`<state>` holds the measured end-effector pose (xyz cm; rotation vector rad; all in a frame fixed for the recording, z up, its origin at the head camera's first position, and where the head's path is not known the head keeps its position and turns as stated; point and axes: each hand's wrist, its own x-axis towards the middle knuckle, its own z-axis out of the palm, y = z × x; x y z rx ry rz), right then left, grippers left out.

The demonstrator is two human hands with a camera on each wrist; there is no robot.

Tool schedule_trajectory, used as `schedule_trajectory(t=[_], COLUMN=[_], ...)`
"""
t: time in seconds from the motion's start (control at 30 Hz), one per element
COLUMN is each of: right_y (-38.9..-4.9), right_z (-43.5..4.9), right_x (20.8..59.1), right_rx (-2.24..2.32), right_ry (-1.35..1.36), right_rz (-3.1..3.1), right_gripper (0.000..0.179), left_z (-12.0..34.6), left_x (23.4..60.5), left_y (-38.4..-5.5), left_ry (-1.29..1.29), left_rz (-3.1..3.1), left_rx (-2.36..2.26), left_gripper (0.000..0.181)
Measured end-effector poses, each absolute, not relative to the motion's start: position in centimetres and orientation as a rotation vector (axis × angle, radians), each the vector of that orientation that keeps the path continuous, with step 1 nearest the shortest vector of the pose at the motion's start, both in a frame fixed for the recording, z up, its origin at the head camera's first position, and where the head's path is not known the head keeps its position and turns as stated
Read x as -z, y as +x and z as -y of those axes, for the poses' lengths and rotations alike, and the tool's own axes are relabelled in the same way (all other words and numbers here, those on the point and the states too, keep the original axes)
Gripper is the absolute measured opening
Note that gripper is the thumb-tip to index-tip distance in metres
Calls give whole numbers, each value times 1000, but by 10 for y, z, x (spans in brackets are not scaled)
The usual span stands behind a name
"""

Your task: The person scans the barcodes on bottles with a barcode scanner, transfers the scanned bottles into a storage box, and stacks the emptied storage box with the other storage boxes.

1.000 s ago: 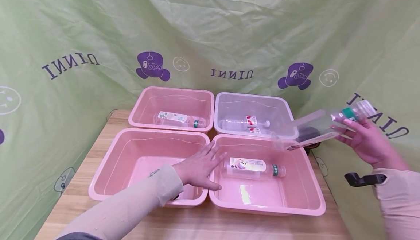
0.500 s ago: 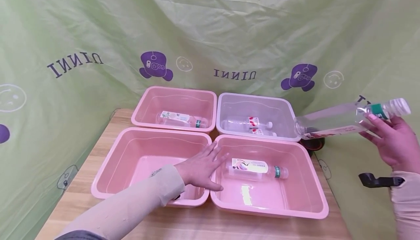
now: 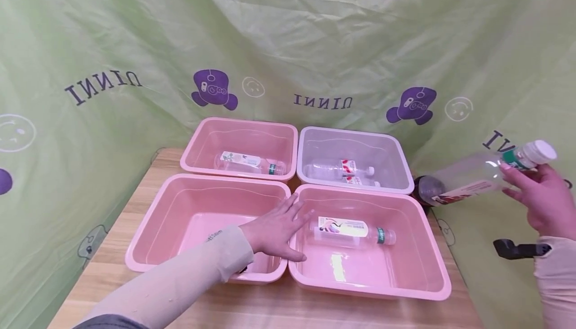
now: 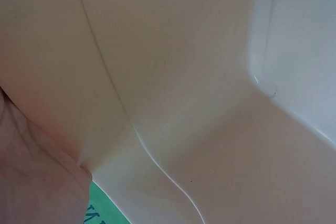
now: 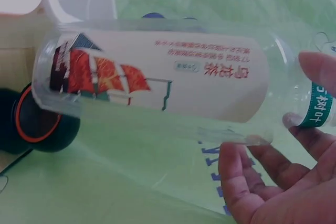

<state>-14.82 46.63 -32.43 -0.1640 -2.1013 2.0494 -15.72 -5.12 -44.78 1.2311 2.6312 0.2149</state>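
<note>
My right hand (image 3: 544, 194) pinches a large clear plastic bottle (image 3: 472, 181) by its neck, beside the green band, thumb on the near side. The bottle lies tilted in the air beyond the right table edge, its white cap (image 3: 543, 151) up to the right and its base toward the tubs. The right wrist view shows its white label (image 5: 210, 77) with a red sailing ship. Fingers spread, my left hand (image 3: 274, 229) rests across the adjoining rims of the front left pink tub (image 3: 130, 254) and the front right pink tub (image 3: 369, 291). A clear bottle (image 3: 344, 229) lies in the latter.
The back left pink tub (image 3: 238, 121) holds one clear bottle (image 3: 243, 160). Small red-labelled bottles (image 3: 333, 170) lie in the pale lilac tub (image 3: 355, 132). A dark round object with an orange ring (image 5: 39, 121) is by the table edge. Green printed cloth (image 3: 270, 29) hangs behind.
My right hand has carried the bottle rightward, away from over the tubs, and turned it so its base now overlaps the dark object. The left hand stays on the rims.
</note>
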Motion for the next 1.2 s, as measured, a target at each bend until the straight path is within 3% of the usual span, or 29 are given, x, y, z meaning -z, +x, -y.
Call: schedule_trajectory(t=[0.3, 0.83, 1.2], right_y=[-151, -163, -164], right_z=[-467, -460, -448], right_x=[335, 365, 361], right_rx=[-1520, -1562, -1417], right_ry=[-345, -361, -383], right_rz=[2651, 2684, 2722], right_gripper=[23, 21, 43], left_z=[51, 51, 50], left_x=[447, 448, 448], left_y=[-157, -158, -159], left_ry=[1237, 1221, 1219], left_rz=[-2622, -2627, -2635], left_rx=[-226, -239, -206], left_gripper=[104, 103, 105])
